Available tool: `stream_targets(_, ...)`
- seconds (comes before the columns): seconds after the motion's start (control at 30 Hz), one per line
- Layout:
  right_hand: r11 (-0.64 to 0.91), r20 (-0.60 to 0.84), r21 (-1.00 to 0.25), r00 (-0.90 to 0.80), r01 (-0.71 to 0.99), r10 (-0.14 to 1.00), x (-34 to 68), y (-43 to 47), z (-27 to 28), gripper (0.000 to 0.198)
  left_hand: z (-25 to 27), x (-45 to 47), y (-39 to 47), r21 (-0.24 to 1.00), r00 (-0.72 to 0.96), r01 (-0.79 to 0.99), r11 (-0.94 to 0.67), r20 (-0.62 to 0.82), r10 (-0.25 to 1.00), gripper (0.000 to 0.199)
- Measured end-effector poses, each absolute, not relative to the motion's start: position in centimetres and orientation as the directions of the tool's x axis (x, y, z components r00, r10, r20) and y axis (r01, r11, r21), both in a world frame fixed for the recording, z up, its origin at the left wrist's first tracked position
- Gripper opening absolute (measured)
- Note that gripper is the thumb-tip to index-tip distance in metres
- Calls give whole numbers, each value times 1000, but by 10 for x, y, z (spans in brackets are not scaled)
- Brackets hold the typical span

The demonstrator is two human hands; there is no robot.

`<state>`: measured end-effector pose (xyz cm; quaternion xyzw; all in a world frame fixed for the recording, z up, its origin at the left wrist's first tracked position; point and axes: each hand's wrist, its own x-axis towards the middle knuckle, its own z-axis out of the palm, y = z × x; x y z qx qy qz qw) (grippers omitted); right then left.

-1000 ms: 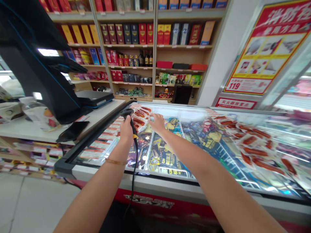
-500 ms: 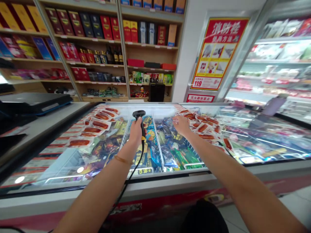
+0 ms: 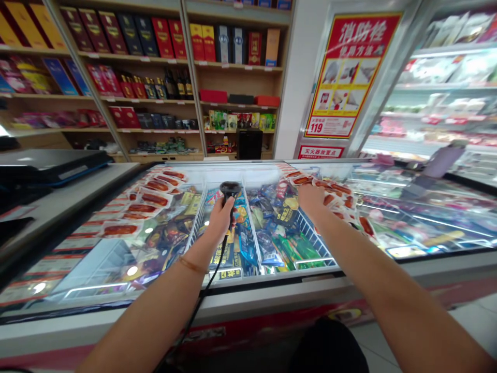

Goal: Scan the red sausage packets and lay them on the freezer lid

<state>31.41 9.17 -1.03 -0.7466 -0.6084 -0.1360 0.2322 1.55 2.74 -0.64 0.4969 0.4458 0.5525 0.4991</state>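
My left hand [image 3: 220, 217] is closed around a black corded barcode scanner [image 3: 230, 187], held above the glass top of a chest freezer. Its cable [image 3: 217, 269] runs down over the front edge. At the row of vacuum-packed sausages [image 3: 337, 189] on the right of the glass, my right hand [image 3: 311, 201] is lowered, back upward. Its fingers are mostly hidden, so what they hold, if anything, does not show. Another row of packed sausages [image 3: 155, 198] lies on the left part of the glass. Wrapped ice creams [image 3: 267, 217] show in baskets beneath.
A grey-topped counter with a flat dark device [image 3: 54, 166] stands at left. Shelves of boxes and bottles [image 3: 155, 85] line the back wall beside a red-and-yellow poster [image 3: 351, 77]. A purple object [image 3: 444, 160] stands at the freezer's far right, before a lit cooler [image 3: 438, 103].
My right hand has moved right, from over the middle baskets to the right sausage row. The scanner in my left hand has shifted slightly right and lower.
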Motion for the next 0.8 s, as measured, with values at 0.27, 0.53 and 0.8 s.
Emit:
stream_targets(0.27, 47, 372, -79, -15, 996, 928, 216, 94, -20, 17, -10, 14, 28, 990, 11, -106, -92, 94, 996, 41)
stream_targets(0.53, 226, 558, -298, -23, 928, 830, 219, 90, -28, 34, -8, 13, 26, 991, 11, -109, -78, 79, 997, 40)
stream_targets(0.8, 129, 306, -312, -29, 941, 952, 234, 89, -35, 28, -8, 15, 23, 993, 73, -90, -71, 77, 994, 43)
